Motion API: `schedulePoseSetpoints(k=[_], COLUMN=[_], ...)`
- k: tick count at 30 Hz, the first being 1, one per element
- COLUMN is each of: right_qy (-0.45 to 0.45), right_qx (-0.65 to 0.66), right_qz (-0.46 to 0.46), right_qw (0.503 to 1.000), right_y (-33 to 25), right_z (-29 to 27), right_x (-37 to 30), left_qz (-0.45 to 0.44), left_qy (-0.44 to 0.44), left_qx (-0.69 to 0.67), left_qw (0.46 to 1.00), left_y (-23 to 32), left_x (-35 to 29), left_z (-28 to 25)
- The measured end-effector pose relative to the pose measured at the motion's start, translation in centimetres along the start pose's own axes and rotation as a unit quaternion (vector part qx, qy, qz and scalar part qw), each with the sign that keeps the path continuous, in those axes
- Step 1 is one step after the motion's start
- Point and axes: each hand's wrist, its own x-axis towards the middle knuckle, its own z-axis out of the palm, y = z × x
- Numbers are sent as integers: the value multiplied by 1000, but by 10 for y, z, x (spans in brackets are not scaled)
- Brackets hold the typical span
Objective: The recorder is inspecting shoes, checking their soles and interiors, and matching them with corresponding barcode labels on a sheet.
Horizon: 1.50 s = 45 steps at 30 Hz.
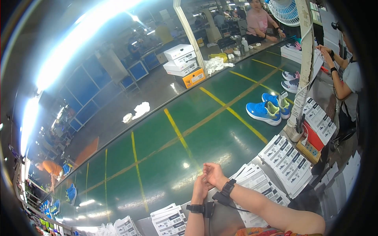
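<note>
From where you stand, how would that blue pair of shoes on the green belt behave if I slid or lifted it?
The blue shoes look like light mesh runners, so probably easy to lift for their size. Flat soles on the glossy belt suggest they would slide rather than roll or tip. The uppers likely flex under a pinch. The paper tag standing on one may flop or snag.

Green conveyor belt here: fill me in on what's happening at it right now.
The person's left hand and right hand rest together, holding nothing, at the near edge of the green conveyor belt. Stacks of white label sheets lie beside them. A pair of blue sneakers sits further along the belt, and another person works at the right.
</note>
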Motion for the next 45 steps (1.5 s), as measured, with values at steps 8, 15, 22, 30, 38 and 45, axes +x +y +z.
schedulePoseSetpoints(k=[8, 15, 22, 30, 38, 45], right_qy=[7, 12, 23, 19, 25, 28], right_qx=[0, 3, 2, -4, -5, -12], right_qz=[-5, -4, 1, -2, -1, 0], right_qw=[1000, 1000, 1000, 1000, 1000, 1000], right_y=[0, 0, 1, 1, 1, 1], right_z=[1, 0, 0, 0, 1, 5], right_x=[0, 1, 3, 2, 2, -2], left_qz=[13, 25, 31, 36, 36, 34], left_qy=[8, 18, 17, 9, 10, 11], left_qx=[-11, 11, 33, 22, 17, 23], left_qw=[1000, 999, 999, 999, 999, 999], left_y=[1, 4, 1, -4, -4, -4], left_x=[-3, -5, -3, 3, 2, 2], left_z=[2, 9, 5, -3, -2, -4])
